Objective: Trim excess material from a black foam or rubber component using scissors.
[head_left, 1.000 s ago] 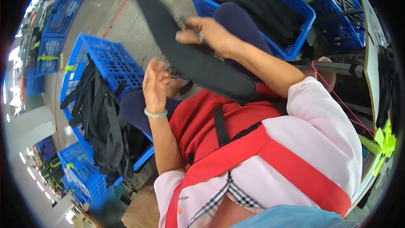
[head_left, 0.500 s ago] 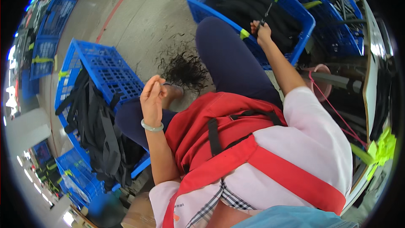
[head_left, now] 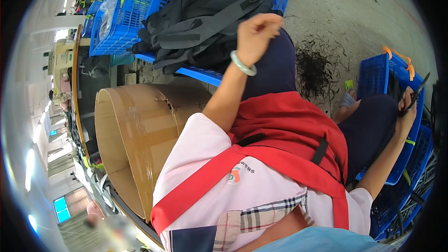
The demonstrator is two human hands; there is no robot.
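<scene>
My left hand [head_left: 257, 31], with a pale green bangle on the wrist, is raised above my dark-trousered knee, its fingers bunched together with nothing visible in them. It hovers just beside a heap of black bags and straps [head_left: 205, 16] piled in a blue crate [head_left: 200, 73]. My right hand [head_left: 407, 112] reaches out to the far right, over the rim of another blue crate [head_left: 375, 77], and grips a thin dark tool [head_left: 418, 92] that looks like snips. I wear a red apron over a pale pink shirt.
A large brown cardboard box [head_left: 133, 130] stands close on my left. A pile of black thread scraps [head_left: 313, 67] lies on the concrete floor. More blue crates [head_left: 119, 16] and a sewing machine [head_left: 59, 63] are further off at the left.
The view has swung round. The long black piece held up a second ago is gone from my hands. My left hand has closed and risen; my right hand stays at the crate on the right.
</scene>
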